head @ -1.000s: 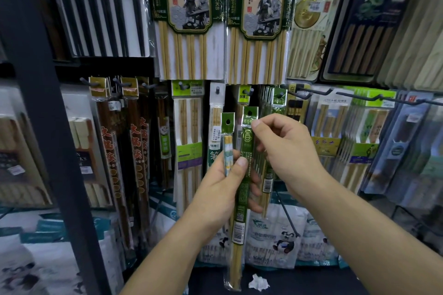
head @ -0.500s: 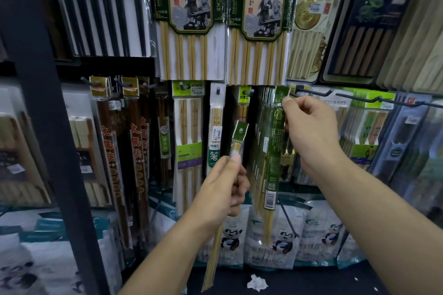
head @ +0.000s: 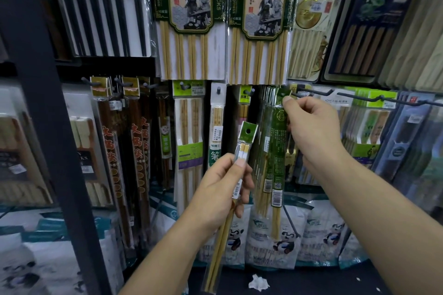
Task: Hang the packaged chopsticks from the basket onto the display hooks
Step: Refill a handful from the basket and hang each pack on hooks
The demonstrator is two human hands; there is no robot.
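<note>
Looked forward and down at a shop rack (head: 48,127) crowded with hanging chopstick packets. Had held two packets together at chest height a second before, with both hands on the long green pack (head: 278,151); by this moment had parted them.

Carried the green pack up and to the right with the right hand (head: 314,134), pinching its header card between thumb and forefinger, the other fingers loosely curled behind. Brought that header right up to the tip of a black display hook (head: 311,92), just in front of a row of matching green packs (head: 267,112) already hanging there. Could not tell whether the punched hole had yet caught the hook (thumb in the way).

Kept the second packet lower and to the left: a slim clear pack (head: 242,151) of pale chopsticks, with a green header and an open hanging hole. Gripped it round its upper part with the left hand (head: 223,189), fingers wrapped, thumb pressed up the front. Let its long end tilt down and to the left. Saw no basket anywhere in view.

Judged the change thus: one packet on the point of being threaded, most likely needing only a short push along the hook before release. Judged the other to be waiting its turn, probably for a different hook among the slimmer packs further left.
</note>
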